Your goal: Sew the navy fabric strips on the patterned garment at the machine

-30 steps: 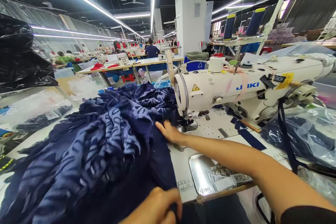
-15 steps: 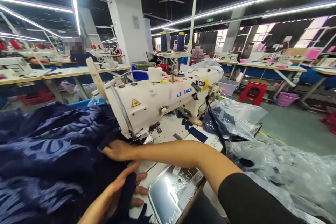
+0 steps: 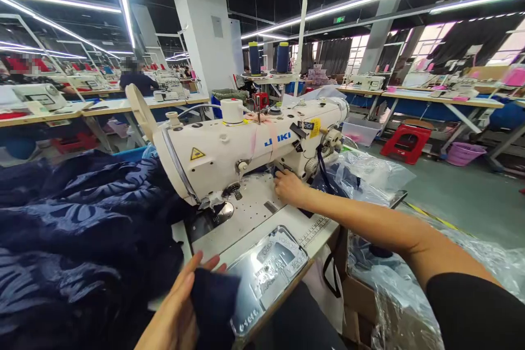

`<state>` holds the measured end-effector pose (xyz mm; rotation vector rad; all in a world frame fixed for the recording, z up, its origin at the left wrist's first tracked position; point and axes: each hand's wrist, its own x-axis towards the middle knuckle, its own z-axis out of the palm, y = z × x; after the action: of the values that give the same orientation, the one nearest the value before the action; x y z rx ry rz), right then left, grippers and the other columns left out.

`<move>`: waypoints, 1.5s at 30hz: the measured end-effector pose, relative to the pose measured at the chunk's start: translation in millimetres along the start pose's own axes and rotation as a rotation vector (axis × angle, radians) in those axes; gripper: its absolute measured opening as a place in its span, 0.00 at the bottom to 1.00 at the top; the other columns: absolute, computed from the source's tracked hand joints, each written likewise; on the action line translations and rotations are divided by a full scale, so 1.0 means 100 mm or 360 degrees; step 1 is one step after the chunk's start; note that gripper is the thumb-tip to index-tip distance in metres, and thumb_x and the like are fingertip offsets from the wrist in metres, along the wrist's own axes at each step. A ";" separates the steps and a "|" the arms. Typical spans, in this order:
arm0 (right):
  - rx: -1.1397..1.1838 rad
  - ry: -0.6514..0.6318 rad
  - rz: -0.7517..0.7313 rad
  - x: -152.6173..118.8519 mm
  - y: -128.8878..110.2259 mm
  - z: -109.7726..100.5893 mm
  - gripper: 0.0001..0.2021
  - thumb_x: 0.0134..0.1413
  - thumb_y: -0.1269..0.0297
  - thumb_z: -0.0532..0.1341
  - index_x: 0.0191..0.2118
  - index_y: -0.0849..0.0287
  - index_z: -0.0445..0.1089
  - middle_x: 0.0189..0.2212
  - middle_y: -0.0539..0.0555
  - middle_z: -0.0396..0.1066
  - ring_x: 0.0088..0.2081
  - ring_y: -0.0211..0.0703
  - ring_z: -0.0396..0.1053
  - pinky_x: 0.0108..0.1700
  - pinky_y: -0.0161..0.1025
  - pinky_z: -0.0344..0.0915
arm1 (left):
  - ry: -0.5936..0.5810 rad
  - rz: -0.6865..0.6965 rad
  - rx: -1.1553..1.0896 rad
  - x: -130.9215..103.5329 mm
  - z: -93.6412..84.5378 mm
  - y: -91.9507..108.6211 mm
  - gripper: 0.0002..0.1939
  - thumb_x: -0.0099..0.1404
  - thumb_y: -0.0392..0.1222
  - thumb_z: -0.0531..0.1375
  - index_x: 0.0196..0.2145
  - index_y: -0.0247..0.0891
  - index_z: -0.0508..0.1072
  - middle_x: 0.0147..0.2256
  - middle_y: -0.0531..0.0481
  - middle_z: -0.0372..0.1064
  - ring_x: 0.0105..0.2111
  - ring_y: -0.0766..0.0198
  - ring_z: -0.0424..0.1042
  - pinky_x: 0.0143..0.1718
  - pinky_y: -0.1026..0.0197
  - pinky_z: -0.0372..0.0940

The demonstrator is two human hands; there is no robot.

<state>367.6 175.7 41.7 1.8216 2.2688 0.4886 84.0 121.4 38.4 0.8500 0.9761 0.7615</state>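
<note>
Dark navy cloth (image 3: pixel 77 229) with paler blue, leaf-like marks fills the lower left of the frame, heaped in soft, uneven folds, and a plain navy flap (image 3: pixel 216 298), blurred, hangs at the lower centre against the left hand (image 3: pixel 176 301). That hand's fingers are stretched out and slightly apart behind the flap; I cannot tell whether they grip it. Near the centre of the frame the right hand (image 3: pixel 290 188) has its fingers curled close together at a dark scrap (image 3: pixel 277 173), and whether they are clamped on it cannot be told. The sewing machine (image 3: pixel 221 145) is smooth, cream-coloured and rounded, its long arm running from left of centre toward the right, above a flat machine bed (image 3: pixel 256 197) dotted with small holes. A shiny, round-cornered metal plate (image 3: pixel 268 279) sits in the pale tabletop (image 3: pixel 301 229) beside the flap, close to the front edge. Clear, crinkled plastic (image 3: pixel 369 172) bunches right of centre, beyond the right forearm. Between the two hands there is room over the bed and plate; the machine's arm bounds the right hand from above, the heap crowds the left, and grey floor (image 3: pixel 443 202) opens at the right
</note>
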 end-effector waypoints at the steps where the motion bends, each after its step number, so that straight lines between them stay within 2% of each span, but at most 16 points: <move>1: -0.0004 -0.0027 0.0017 0.00 0.03 0.04 0.10 0.51 0.77 0.54 0.31 0.68 0.72 0.33 0.63 0.70 0.45 0.52 0.60 0.42 0.45 0.56 | -0.0065 -0.0003 0.0127 -0.01 0.07 0.06 0.36 0.55 0.60 0.54 0.57 0.41 0.53 0.52 0.44 0.60 0.53 0.49 0.58 0.52 0.48 0.59; 4: 0.0047 -0.0062 0.0050 0.05 0.01 0.14 0.11 0.50 0.78 0.53 0.32 0.66 0.73 0.34 0.62 0.70 0.44 0.51 0.62 0.41 0.43 0.58 | -0.0172 -0.0014 0.0363 0.03 0.21 0.19 0.34 0.57 0.59 0.52 0.56 0.39 0.55 0.53 0.41 0.60 0.54 0.51 0.57 0.55 0.49 0.55; 7: 0.0094 -0.0045 0.0089 0.11 -0.08 0.17 0.12 0.50 0.79 0.52 0.35 0.66 0.72 0.35 0.62 0.69 0.40 0.48 0.65 0.35 0.39 0.60 | -0.0267 0.0134 0.0679 0.17 0.21 0.25 0.34 0.56 0.56 0.54 0.56 0.38 0.54 0.49 0.41 0.64 0.52 0.53 0.60 0.56 0.50 0.53; 10: 0.0126 -0.0012 0.0126 0.10 -0.11 0.17 0.13 0.51 0.79 0.51 0.39 0.67 0.70 0.38 0.63 0.67 0.39 0.47 0.66 0.32 0.36 0.60 | -0.0269 0.0374 0.1100 0.32 0.11 0.24 0.33 0.54 0.50 0.54 0.54 0.34 0.54 0.46 0.39 0.65 0.47 0.53 0.66 0.53 0.49 0.57; 13: 0.0140 0.0018 0.0132 0.01 -0.08 0.14 0.14 0.52 0.79 0.50 0.41 0.68 0.68 0.39 0.63 0.66 0.39 0.46 0.65 0.34 0.35 0.60 | -0.0201 0.0723 0.1496 0.43 -0.02 0.19 0.27 0.54 0.43 0.52 0.51 0.33 0.54 0.48 0.37 0.64 0.47 0.54 0.65 0.51 0.49 0.60; 18: -0.0064 -0.0033 0.0107 -0.14 -0.05 0.12 0.14 0.53 0.79 0.48 0.36 0.70 0.71 0.36 0.65 0.68 0.42 0.52 0.63 0.42 0.44 0.57 | -0.0238 0.1120 0.2500 0.55 -0.09 0.14 0.20 0.55 0.32 0.48 0.47 0.33 0.62 0.49 0.40 0.63 0.50 0.56 0.62 0.52 0.51 0.59; 22: -0.0102 -0.0089 0.0088 -0.15 -0.05 0.19 0.14 0.52 0.79 0.49 0.33 0.70 0.72 0.35 0.65 0.69 0.42 0.53 0.62 0.44 0.48 0.54 | -0.0282 0.1152 0.3256 0.53 0.01 0.12 0.23 0.53 0.24 0.49 0.47 0.32 0.66 0.49 0.37 0.64 0.49 0.50 0.62 0.48 0.46 0.60; 25: 0.0008 0.0008 0.0126 -0.10 -0.06 0.24 0.13 0.51 0.79 0.50 0.33 0.70 0.72 0.34 0.66 0.69 0.41 0.53 0.62 0.42 0.48 0.54 | -0.0180 0.1102 0.3559 0.49 0.10 0.10 0.25 0.53 0.20 0.47 0.48 0.30 0.65 0.44 0.35 0.66 0.43 0.47 0.67 0.39 0.45 0.64; 27: 0.0066 0.0071 0.0123 -0.05 -0.10 0.25 0.12 0.52 0.78 0.51 0.33 0.69 0.72 0.34 0.66 0.69 0.39 0.52 0.63 0.41 0.46 0.54 | -0.0110 0.1083 0.3652 0.48 0.16 0.10 0.25 0.54 0.20 0.45 0.47 0.28 0.65 0.39 0.33 0.68 0.36 0.48 0.70 0.34 0.47 0.65; 30: 0.0177 0.0158 0.0006 0.05 -0.22 0.23 0.11 0.54 0.78 0.50 0.35 0.68 0.70 0.35 0.63 0.69 0.39 0.50 0.64 0.42 0.44 0.55 | -0.0124 0.1137 0.3708 0.50 0.21 0.11 0.21 0.55 0.20 0.44 0.42 0.25 0.68 0.33 0.35 0.69 0.30 0.51 0.71 0.32 0.50 0.64; 33: 0.0411 0.0275 -0.0262 0.12 -0.38 0.19 0.11 0.52 0.80 0.51 0.37 0.68 0.69 0.38 0.61 0.69 0.41 0.46 0.64 0.44 0.41 0.56 | -0.0114 0.1246 0.3691 0.53 0.18 0.13 0.17 0.55 0.20 0.44 0.32 0.28 0.71 0.29 0.40 0.69 0.28 0.55 0.71 0.32 0.53 0.63; 35: 0.0560 0.0327 -0.0430 0.16 -0.46 0.19 0.14 0.49 0.83 0.52 0.39 0.67 0.69 0.41 0.60 0.68 0.42 0.44 0.64 0.44 0.38 0.58 | -0.0001 0.1378 0.3617 0.54 0.13 0.12 0.16 0.56 0.22 0.45 0.29 0.30 0.70 0.28 0.42 0.68 0.28 0.56 0.70 0.32 0.55 0.62; 38: 0.0698 0.0383 -0.0488 0.18 -0.47 0.20 0.16 0.49 0.83 0.51 0.42 0.67 0.68 0.42 0.60 0.67 0.42 0.43 0.65 0.44 0.37 0.60 | 0.0136 0.1658 0.3424 0.56 0.04 0.07 0.11 0.56 0.26 0.49 0.28 0.32 0.70 0.28 0.43 0.68 0.30 0.55 0.69 0.33 0.54 0.61; 41: 0.0749 0.0477 -0.0499 0.20 -0.38 0.22 0.16 0.52 0.81 0.50 0.46 0.67 0.67 0.45 0.60 0.66 0.44 0.44 0.64 0.44 0.38 0.62 | 0.0058 0.1823 0.3147 0.57 -0.02 0.02 0.08 0.56 0.30 0.52 0.29 0.33 0.71 0.30 0.45 0.69 0.32 0.57 0.68 0.37 0.54 0.60; 43: 0.0737 0.0531 -0.0606 0.21 -0.33 0.25 0.17 0.53 0.81 0.50 0.46 0.66 0.66 0.46 0.60 0.66 0.46 0.44 0.63 0.45 0.39 0.62 | -0.0042 0.1819 0.2911 0.55 -0.02 -0.01 0.08 0.58 0.33 0.52 0.27 0.35 0.71 0.29 0.47 0.69 0.31 0.59 0.68 0.38 0.56 0.60; 45: 0.0684 0.0563 -0.0719 0.21 -0.32 0.28 0.16 0.53 0.80 0.50 0.47 0.65 0.66 0.46 0.59 0.66 0.45 0.43 0.62 0.46 0.39 0.61 | -0.0076 0.1686 0.2643 0.52 0.00 -0.03 0.13 0.61 0.37 0.50 0.23 0.35 0.70 0.25 0.49 0.68 0.29 0.62 0.68 0.36 0.59 0.59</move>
<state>343.9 193.8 5.4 1.3713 3.1148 0.2714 103.9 164.2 16.4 2.9548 0.9512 0.6325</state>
